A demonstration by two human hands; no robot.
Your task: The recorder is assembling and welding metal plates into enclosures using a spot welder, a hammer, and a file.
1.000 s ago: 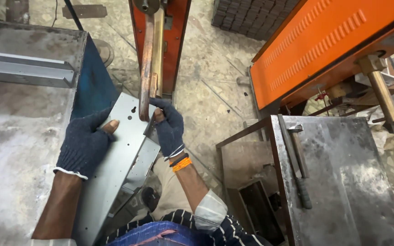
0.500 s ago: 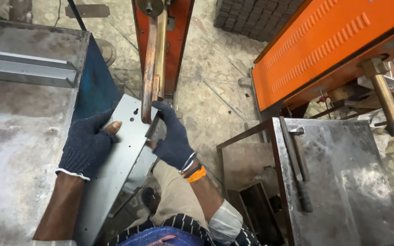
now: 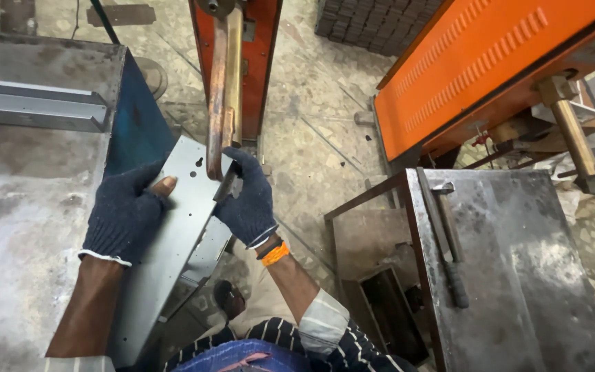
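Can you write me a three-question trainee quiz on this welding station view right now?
1. True or false: both hands wear dark knit gloves.
2. Which hand is nearer the copper electrode arm: A left, B right?
3. Fill in: the hammer lies on the steel ____ at the right.

Key:
1. True: the left hand and right hand are both gloved and grip the sheet-metal panel.
2. B.
3. Table.
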